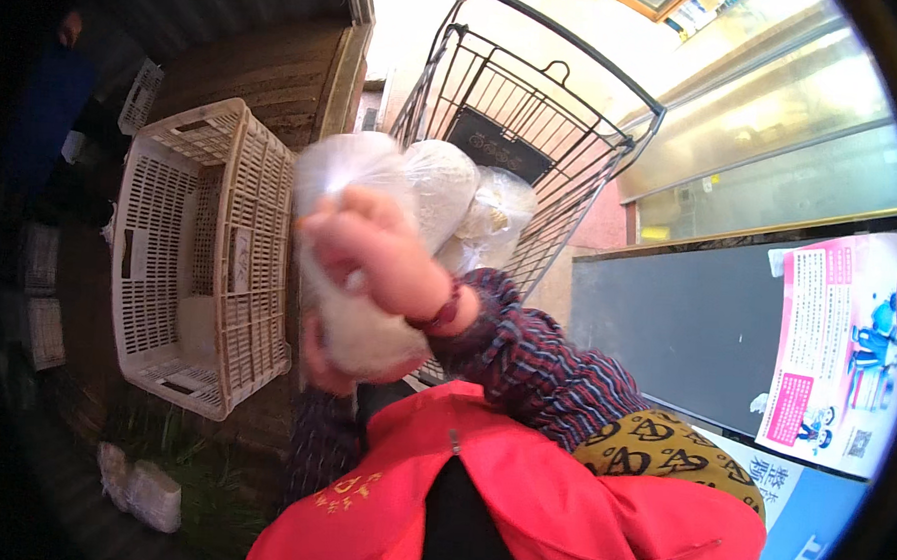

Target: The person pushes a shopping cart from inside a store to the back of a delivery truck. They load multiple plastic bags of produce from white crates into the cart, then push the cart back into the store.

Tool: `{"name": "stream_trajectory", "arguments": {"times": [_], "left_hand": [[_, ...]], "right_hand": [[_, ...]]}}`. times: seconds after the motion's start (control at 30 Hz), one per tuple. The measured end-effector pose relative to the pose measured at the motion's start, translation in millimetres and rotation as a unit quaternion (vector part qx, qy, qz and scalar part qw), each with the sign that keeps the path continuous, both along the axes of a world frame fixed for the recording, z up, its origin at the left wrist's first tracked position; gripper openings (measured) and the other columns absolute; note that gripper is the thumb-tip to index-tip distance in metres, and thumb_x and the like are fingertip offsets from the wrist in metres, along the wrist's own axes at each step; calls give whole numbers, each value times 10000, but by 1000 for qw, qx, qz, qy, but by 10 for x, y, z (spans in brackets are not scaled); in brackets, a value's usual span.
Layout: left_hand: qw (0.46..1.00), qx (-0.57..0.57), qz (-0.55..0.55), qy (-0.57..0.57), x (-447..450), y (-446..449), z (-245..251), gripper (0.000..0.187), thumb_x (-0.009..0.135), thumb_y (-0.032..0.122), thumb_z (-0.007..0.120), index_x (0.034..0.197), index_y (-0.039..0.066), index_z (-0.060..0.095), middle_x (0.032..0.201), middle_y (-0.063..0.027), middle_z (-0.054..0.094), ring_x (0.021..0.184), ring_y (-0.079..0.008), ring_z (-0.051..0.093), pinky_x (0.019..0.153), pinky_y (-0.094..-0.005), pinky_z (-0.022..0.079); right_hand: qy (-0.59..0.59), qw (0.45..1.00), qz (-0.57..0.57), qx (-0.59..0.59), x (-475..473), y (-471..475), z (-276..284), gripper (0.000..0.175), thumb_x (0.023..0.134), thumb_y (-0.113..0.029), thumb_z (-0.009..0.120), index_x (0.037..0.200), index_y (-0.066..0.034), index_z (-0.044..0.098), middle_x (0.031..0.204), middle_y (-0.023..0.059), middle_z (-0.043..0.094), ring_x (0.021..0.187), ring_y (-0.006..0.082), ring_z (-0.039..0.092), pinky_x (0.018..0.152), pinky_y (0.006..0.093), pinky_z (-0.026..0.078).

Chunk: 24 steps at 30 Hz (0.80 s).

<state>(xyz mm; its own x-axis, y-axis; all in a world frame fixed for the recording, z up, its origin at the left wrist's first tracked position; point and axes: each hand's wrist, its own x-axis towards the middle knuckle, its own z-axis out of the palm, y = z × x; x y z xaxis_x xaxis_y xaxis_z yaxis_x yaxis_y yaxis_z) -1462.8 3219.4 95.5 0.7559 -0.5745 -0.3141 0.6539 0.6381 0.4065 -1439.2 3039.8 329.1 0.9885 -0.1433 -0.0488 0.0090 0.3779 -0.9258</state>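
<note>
Before my chest is a clear plastic bag of white food (375, 333), blurred by motion. My right hand (378, 251), a dark red bracelet at its wrist, is closed around the bag's upper part. From below, my left hand (325, 357) supports the bag's lower end, its fingers partly hidden behind it. Several similar filled bags (441, 186) lie in a black wire shopping cart (574, 158) just beyond my hands. What the bags hold cannot be told exactly.
An off-white slatted plastic crate (257, 272) stands on its side at my left. White packages (139, 488) lie near green stalks at lower left. A person in blue clothing (47, 112) is at far left. On my right are a dark grey board (672, 320) and a printed poster (828, 349).
</note>
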Motion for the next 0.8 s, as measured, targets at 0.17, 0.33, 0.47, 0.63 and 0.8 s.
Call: {"name": "stream_trajectory", "arguments": {"times": [0.17,0.33,0.47,0.63,0.8], "left_hand": [[987,97,-123,-49,70,-1314,-445,533,1031,354,403,1489,86,359,1420,-98,506,1253,-262,533,995,-435,488],[913,283,-259,-141,131,-1145,-317,459,1011,273,538,1426,94,457,1387,-63,538,1135,-168,600,840,-314,529],[912,308,-117,-243,129,-271,-93,293,988,177,587,1249,43,597,1145,-51,653,960,-132,657,804,-274,524],[827,422,208,-306,278,1090,220,108,974,118,601,1018,25,633,944,-40,679,806,-92,639,706,-263,515],[671,636,226,-309,566,2143,197,65,924,88,633,950,29,628,865,-81,651,764,-184,642,646,-317,497]], "right_hand": [[40,978,-168,-115,-341,-1050,-641,233,973,-242,505,808,-80,529,688,-32,474,567,66,462,464,212,341],[103,975,-197,14,-597,-1970,-1740,266,934,-196,574,693,-107,508,596,-35,415,496,90,379,463,264,312],[306,802,-100,-503,-1002,-2240,-2535,328,884,-244,651,1056,35,651,821,128,670,741,284,628,686,404,497],[232,761,-162,-583,-563,-1803,-1940,398,922,-246,675,1193,42,630,1053,140,694,919,180,644,841,298,516],[-20,924,-10,-382,1124,-178,-1061,205,988,-100,565,1106,39,661,1014,74,695,876,143,645,789,261,515]]}}
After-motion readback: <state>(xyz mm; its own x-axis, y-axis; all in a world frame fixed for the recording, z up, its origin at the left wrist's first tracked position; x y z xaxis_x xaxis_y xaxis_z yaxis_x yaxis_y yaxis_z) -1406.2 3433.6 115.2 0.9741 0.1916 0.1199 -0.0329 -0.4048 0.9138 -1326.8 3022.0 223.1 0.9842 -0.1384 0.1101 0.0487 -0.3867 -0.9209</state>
